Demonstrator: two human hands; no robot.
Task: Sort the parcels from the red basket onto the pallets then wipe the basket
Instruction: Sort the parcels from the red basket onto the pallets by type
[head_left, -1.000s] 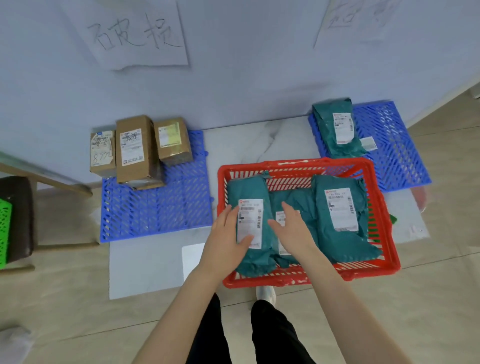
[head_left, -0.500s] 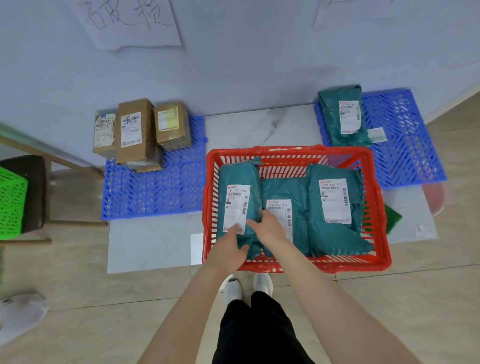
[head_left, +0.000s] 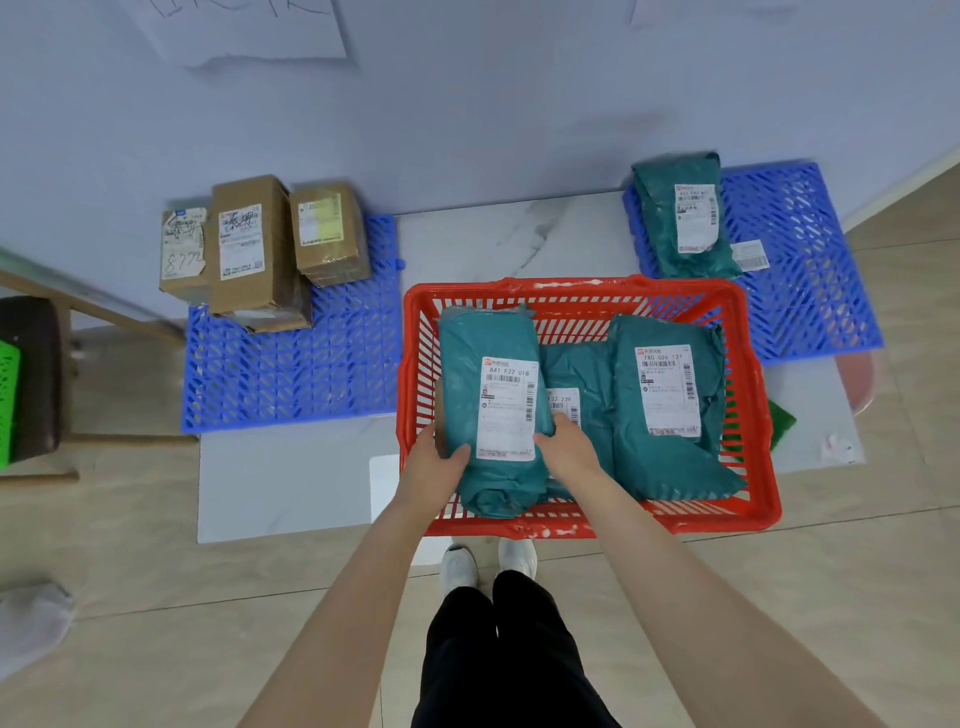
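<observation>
The red basket (head_left: 756, 415) sits on the floor in front of me with three green bag parcels in it. My left hand (head_left: 434, 462) and my right hand (head_left: 569, 447) grip the leftmost green parcel (head_left: 483, 338) by its near end, one on each side, and it is raised above the basket's floor. A second green parcel (head_left: 574, 369) lies in the middle, partly under the others. A third green parcel (head_left: 670, 467) lies at the right. The left blue pallet (head_left: 291, 374) carries three brown boxes (head_left: 254, 249). The right blue pallet (head_left: 800, 260) carries one green parcel (head_left: 660, 208).
A white marble-look slab (head_left: 498, 239) lies under the basket and between the pallets. A dark stool with a green crate (head_left: 26, 379) stands at the left. A green cloth (head_left: 782, 418) peeks out right of the basket. Paper signs hang on the wall behind.
Both hands slid to the near end of the leftmost green parcel, closed on it and lifted it. The camera view tilted down slightly.
</observation>
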